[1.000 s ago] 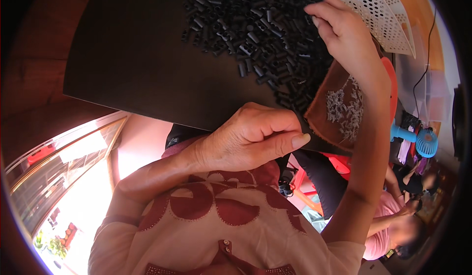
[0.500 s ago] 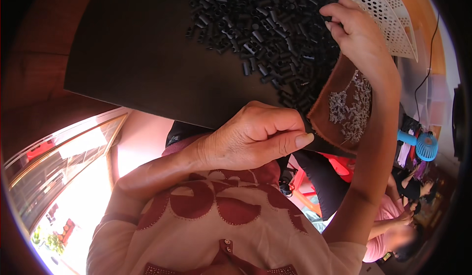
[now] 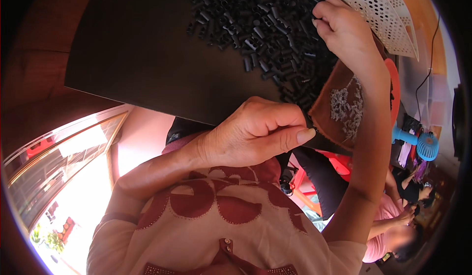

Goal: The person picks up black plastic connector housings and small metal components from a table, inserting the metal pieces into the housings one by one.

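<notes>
Head view: your dark counter (image 3: pixel 147 53) fills the upper left and centre. On it, the heap of short black tubes (image 3: pixel 270 29) spreads across the top, probably loose for easy picking. Behind it, upper right, leans a white perforated basket (image 3: pixel 383 16). Right of centre, a brown cloth (image 3: pixel 322 105) lies beside the heap, perhaps to keep small pieces from scattering. Your left hand (image 3: pixel 260 132), at centre, is curled closed, thumb against forefinger; you may be hiding something inside, but I cannot tell. Your right hand (image 3: pixel 344 29) bends its fingers inward at the heap's right edge; its grip is unclear. Smallest, the silvery pieces (image 3: pixel 345 110) sit on the cloth, within reach.
</notes>
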A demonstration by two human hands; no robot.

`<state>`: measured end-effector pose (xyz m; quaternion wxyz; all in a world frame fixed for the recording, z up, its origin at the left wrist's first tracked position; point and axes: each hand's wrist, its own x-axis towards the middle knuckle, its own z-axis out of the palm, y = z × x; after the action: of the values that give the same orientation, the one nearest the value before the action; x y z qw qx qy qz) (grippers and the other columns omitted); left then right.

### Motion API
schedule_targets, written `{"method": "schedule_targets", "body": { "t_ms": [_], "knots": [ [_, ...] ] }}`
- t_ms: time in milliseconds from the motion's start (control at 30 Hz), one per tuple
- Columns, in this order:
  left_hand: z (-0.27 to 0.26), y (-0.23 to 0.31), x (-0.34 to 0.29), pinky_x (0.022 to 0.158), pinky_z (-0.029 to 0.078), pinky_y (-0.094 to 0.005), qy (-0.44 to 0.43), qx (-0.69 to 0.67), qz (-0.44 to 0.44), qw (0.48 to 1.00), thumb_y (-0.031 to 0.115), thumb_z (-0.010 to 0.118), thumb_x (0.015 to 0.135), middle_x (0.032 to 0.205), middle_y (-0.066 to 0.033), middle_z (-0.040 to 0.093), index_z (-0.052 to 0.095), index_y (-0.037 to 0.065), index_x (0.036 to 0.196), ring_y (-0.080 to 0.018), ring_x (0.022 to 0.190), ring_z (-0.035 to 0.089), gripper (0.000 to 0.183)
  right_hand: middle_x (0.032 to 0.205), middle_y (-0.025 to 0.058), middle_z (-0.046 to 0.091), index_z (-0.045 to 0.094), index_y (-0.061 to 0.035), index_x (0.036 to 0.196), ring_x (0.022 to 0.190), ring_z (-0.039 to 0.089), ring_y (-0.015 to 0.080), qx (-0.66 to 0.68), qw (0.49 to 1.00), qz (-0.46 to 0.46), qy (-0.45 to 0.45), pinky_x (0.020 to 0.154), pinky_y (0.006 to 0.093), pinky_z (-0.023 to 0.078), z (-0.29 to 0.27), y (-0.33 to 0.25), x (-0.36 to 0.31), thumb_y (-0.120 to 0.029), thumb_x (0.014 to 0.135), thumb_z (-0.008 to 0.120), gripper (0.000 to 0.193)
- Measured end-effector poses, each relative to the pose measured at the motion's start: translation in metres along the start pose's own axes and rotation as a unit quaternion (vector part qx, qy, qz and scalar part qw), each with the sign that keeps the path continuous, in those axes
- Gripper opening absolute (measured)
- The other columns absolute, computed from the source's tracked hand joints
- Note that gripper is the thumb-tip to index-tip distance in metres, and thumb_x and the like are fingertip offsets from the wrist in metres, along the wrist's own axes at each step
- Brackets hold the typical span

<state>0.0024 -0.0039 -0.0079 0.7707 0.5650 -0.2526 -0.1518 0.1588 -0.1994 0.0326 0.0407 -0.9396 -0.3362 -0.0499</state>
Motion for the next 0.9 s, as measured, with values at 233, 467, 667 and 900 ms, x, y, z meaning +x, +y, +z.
{"method": "schedule_targets", "body": {
  "t_ms": [233,467,667,900],
  "knots": [
    [0.001,0.004,0.000,0.054,0.042,-0.0219,0.012,-0.056,-0.041,0.998,0.016,0.058,0.095,0.069,-0.0016,0.059,0.061,0.000,0.085,-0.0064,0.060,0.053,0.019,0.077,0.0092,0.058,0.056,-0.0037,0.092,0.064,0.055,0.0219,0.217,0.973,0.063,0.047,0.059,0.0316,0.044,-0.019,-0.023,-0.023,-0.007,0.085,0.060,0.009],
    [0.001,0.010,-0.003,0.053,0.041,-0.0189,0.046,-0.128,-0.141,0.981,0.020,0.055,0.097,0.071,0.0000,0.058,0.062,0.002,0.087,-0.0040,0.060,0.050,0.022,0.077,-0.0037,0.053,0.060,-0.0024,0.105,0.068,0.045,0.0035,0.320,0.940,0.095,0.068,0.059,0.0195,0.038,-0.036,-0.061,-0.061,0.000,0.088,0.060,0.017],
    [0.007,0.003,-0.004,0.052,0.040,-0.0213,0.013,-0.015,-0.039,0.999,0.016,0.057,0.096,0.070,-0.0003,0.057,0.060,0.001,0.083,-0.0055,0.058,0.049,0.020,0.082,0.0108,0.058,0.062,-0.0025,0.099,0.069,0.059,0.0251,0.233,0.969,0.033,0.077,0.061,0.0316,0.047,-0.012,-0.048,-0.059,-0.002,0.083,0.062,0.016],
    [0.006,0.002,-0.009,0.046,0.035,-0.0278,-0.032,0.055,0.053,0.997,0.007,0.062,0.090,0.065,-0.0046,0.052,0.057,0.000,0.076,-0.0134,0.051,0.047,0.016,0.087,0.0082,0.055,0.060,-0.0056,0.094,0.073,0.061,0.0275,0.216,0.973,-0.020,0.078,0.061,0.0357,0.048,-0.016,-0.066,-0.072,-0.002,0.077,0.066,0.018]
  ]
}}
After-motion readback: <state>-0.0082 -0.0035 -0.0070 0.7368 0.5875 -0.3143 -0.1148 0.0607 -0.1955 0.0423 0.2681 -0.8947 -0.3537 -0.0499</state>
